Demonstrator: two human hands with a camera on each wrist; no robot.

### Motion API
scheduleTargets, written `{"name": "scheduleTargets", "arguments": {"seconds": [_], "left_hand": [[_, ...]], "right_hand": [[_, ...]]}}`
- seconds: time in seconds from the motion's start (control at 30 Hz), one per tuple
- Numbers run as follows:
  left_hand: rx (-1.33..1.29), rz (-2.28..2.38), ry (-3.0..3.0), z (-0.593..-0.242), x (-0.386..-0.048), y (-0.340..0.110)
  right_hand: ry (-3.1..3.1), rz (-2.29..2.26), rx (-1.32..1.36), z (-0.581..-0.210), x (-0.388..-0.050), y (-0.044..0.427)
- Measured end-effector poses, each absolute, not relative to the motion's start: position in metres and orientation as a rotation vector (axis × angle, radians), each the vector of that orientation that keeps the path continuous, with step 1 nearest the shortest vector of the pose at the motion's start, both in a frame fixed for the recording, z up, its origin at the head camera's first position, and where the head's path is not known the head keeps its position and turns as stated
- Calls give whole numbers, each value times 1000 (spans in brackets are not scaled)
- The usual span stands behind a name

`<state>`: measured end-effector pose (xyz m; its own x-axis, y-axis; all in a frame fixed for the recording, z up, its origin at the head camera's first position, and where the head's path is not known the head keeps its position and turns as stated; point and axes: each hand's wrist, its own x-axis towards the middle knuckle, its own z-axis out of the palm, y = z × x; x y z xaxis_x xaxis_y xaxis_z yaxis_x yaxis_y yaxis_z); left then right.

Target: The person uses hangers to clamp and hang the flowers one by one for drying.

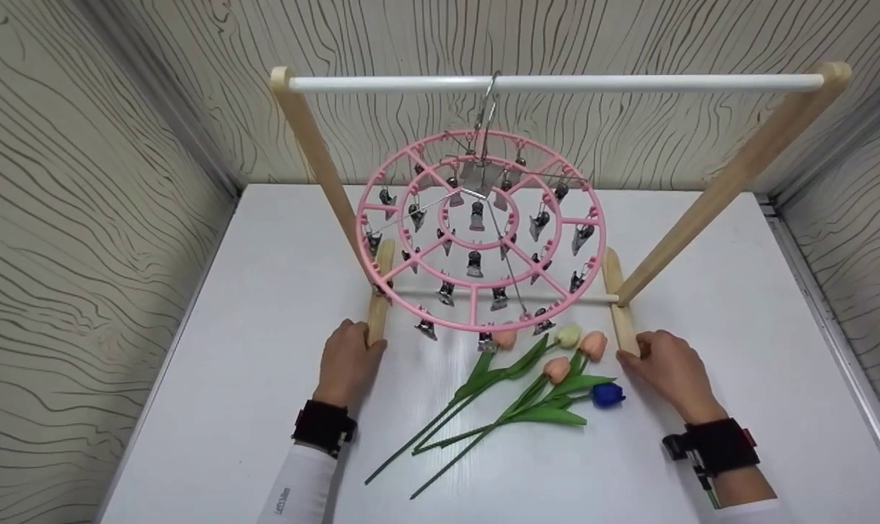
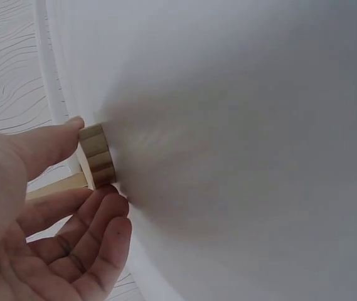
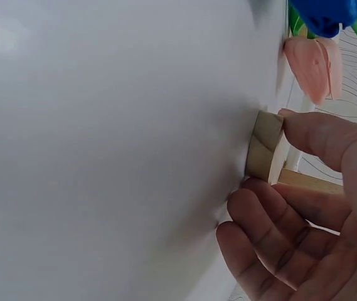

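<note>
A drying rack with a white top rod (image 1: 629,84) and wooden posts stands on the white table. My left hand (image 1: 349,362) pinches the near end of its left wooden foot (image 1: 378,313). In the left wrist view, thumb and fingers of that hand lie on either side of the foot's end (image 2: 96,155). On the other side my right hand (image 1: 670,371) pinches the right foot (image 1: 621,327), whose end (image 3: 265,145) shows in the right wrist view. From the rod hangs a pink round clip hanger (image 1: 473,306) with several metal clips, touched by neither hand.
Several artificial tulips lie on the table between the hands, among them a blue tulip (image 1: 608,394), a peach tulip (image 1: 557,370) and a pale one (image 1: 568,335). Wood-patterned walls (image 1: 68,306) enclose the white table (image 1: 214,407) at the back and sides.
</note>
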<state>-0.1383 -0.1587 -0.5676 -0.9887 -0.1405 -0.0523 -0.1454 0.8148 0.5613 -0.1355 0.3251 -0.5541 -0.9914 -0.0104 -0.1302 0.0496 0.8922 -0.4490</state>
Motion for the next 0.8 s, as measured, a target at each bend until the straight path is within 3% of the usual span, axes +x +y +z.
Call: {"name": "scheduleTargets", "arguments": {"seconds": [0.8], "left_hand": [[-158,918,2991,-568,-121,-143]], "right_hand": [[2925,-658,101,-553,-115,340]]}}
